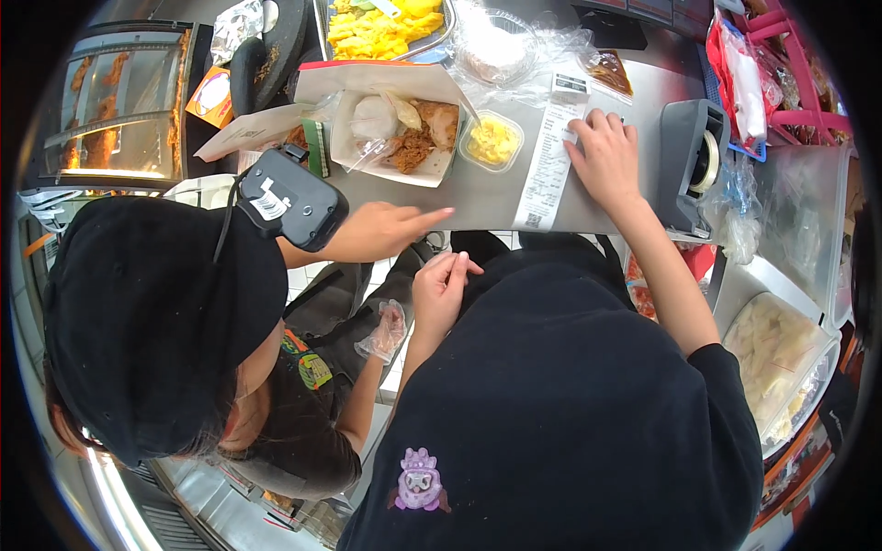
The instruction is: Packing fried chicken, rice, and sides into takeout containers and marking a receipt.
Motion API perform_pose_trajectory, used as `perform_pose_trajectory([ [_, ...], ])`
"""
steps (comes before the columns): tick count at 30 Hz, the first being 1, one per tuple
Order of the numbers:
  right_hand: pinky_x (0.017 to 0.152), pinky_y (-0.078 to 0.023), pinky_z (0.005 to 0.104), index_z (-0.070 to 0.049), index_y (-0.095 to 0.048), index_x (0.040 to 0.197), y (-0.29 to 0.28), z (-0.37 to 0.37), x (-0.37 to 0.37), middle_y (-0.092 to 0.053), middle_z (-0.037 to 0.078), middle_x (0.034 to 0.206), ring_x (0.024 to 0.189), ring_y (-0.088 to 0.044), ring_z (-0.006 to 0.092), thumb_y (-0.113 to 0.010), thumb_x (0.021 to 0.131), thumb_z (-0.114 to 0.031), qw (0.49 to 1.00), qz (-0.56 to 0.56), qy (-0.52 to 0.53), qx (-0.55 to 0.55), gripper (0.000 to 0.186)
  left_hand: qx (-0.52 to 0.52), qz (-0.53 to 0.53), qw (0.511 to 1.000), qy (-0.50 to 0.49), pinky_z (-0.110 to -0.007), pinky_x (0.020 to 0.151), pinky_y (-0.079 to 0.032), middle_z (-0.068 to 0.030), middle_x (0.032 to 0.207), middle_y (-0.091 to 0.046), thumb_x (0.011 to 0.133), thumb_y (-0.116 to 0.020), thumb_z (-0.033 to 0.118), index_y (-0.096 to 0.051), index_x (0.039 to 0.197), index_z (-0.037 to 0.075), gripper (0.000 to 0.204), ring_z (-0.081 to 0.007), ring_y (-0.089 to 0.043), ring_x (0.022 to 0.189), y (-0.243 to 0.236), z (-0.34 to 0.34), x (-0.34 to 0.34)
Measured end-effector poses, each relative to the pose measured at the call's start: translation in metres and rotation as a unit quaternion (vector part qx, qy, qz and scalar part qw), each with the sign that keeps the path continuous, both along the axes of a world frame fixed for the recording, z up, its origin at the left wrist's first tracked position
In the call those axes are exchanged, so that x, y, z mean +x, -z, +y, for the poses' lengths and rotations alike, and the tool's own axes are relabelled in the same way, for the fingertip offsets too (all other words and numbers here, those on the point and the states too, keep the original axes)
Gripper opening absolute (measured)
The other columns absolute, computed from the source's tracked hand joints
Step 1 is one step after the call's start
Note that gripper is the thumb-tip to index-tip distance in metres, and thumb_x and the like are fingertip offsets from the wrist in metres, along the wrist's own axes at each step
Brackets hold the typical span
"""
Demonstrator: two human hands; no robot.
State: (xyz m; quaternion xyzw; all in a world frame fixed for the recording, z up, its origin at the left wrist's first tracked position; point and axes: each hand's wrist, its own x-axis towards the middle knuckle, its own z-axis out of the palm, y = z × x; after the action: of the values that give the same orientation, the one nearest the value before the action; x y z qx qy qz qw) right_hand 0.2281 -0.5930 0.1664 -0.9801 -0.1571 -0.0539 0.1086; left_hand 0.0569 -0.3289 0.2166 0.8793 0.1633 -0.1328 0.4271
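At the receipt (544,174), right grip (606,161).

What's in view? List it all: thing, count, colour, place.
Counter: 1, silver-grey, upper centre
Food box: 1, white, open on counter
Rice mound: 1, white, in box
Clear tub: 1, yellow food inside, right of box
Receipt: 1, white, right of tub
Tape dispenser: 1, grey, counter's right end
Tray: 1, silver, yellow food, top
Packet: 1, brown, above receipt's right
Carton: 1, orange, upper left
Glass cabinet: 1, dark-framed, upper left
Co-worker: 1, black cap, left
Shirt: 1, black, lower centre
Left hand: 1, bare, before torso
Right hand: 1, bare, by receipt's right edge
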Motion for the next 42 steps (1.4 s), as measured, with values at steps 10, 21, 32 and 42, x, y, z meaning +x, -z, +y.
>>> perform_pose_trajectory([
  [10,0.085,-0.039,0.0408,-0.015,-0.068,0.106,-0.017,-0.011,0.001,-0.060,0.004,0.099,0.099,-0.057,0.0239,-0.073,0.084,-0.020,0.997,0.042,-0.035,0.059,0.024,-0.386,0.067,0.915,0.096,-0.038,0.116,-0.031,-0.0113,0.136,-0.059,0.101,-0.058,0.016,-0.064,0.126,-0.001,0.031,-0.0251,-0.046,0.139,0.019,0.015,-0.052],
  [21,0.088,-0.039,0.0408,-0.014,-0.063,0.113,-0.003,0.029,-0.020,-0.059,0.005,0.105,0.103,-0.055,0.0253,-0.076,0.079,-0.027,0.995,0.064,-0.038,0.060,0.039,-0.129,-0.071,0.987,-0.059,-0.030,0.087,-0.050,-0.0072,0.104,-0.066,0.090,-0.068,0.003,-0.069,0.103,0.004,0.013,-0.0178,-0.065,0.092,0.015,0.011,-0.006],
  [32,0.068,-0.050,0.0400,-0.001,-0.066,0.118,-0.086,0.112,0.027,-0.068,0.016,0.093,0.074,-0.063,0.0296,-0.067,0.095,-0.020,0.910,0.160,-0.013,0.381,0.030,0.120,-0.460,0.867,-0.150,-0.033,0.088,-0.050,-0.0089,0.100,-0.067,0.094,-0.060,0.003,-0.065,0.119,0.000,0.026,-0.0231,-0.063,0.093,-0.030,0.151,0.178],
  [42,0.075,-0.051,0.0508,0.000,-0.057,0.109,-0.061,0.180,-0.028,-0.069,0.024,0.091,0.087,-0.067,0.0432,-0.060,0.092,-0.004,0.931,0.139,0.117,0.317,0.017,0.268,-0.297,0.912,0.084,-0.044,0.083,-0.052,-0.0155,0.093,-0.067,0.092,-0.064,0.012,-0.066,0.116,0.003,0.026,-0.0341,-0.064,0.094,-0.024,0.180,0.199],
])
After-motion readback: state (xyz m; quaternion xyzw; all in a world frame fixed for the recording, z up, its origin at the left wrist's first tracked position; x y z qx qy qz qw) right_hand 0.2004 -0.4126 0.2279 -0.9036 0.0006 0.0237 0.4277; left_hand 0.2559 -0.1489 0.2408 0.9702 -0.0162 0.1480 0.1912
